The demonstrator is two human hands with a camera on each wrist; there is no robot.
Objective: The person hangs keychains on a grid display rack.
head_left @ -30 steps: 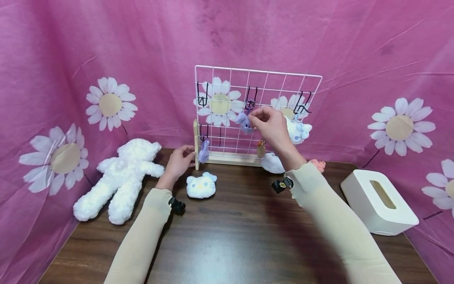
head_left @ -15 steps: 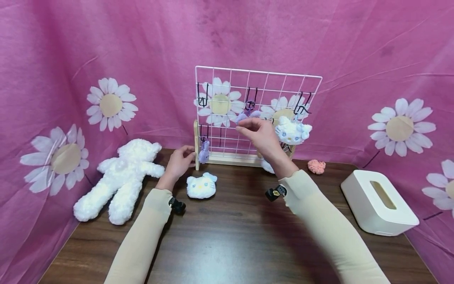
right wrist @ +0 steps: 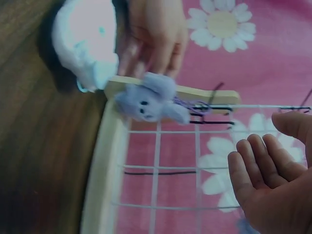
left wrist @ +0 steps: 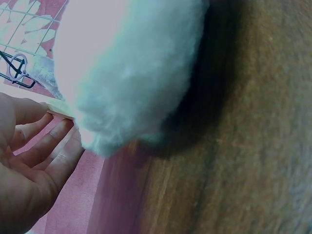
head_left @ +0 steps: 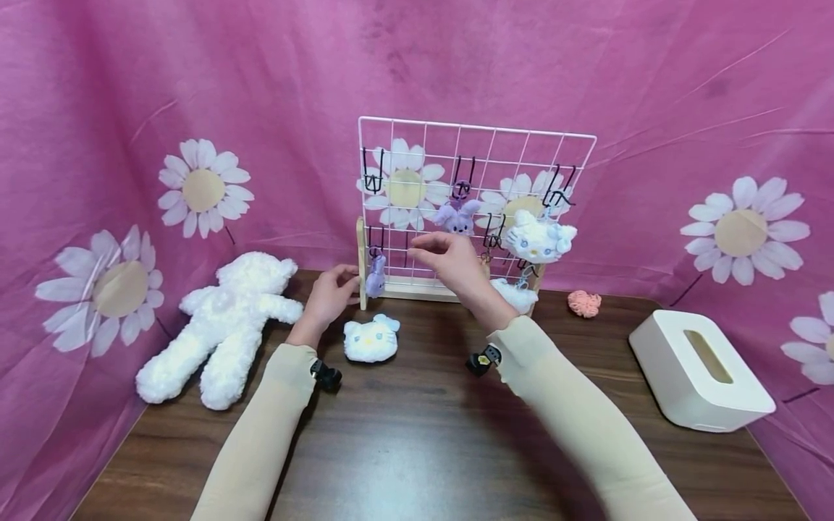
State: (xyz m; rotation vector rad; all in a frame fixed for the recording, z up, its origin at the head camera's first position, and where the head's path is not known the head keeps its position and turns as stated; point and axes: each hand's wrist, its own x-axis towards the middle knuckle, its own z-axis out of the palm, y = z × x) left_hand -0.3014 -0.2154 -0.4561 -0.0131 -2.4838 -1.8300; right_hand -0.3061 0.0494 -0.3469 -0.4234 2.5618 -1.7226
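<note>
My left hand holds the wooden side post of a white wire grid rack, thumb and fingers on either side of it. Empty and loosely bent, my right hand hovers before the grid; its fingers show in the right wrist view. Just above it a purple bunny plush keychain hangs from the upper middle hook. Another purple bunny keychain hangs at lower left beside my left hand. A white cat-face plush lies on the table near my left wrist.
Two white cat plushes, one upper and one lower, hang at the right of the grid. Black hooks stick out from it. A white teddy bear lies left; a coral plush piece and white tissue box sit right.
My right hand has come away from the upper bunny keychain, moving left and down with nothing in it. The bunny hangs uncovered on its hook. My left hand stays on the post.
</note>
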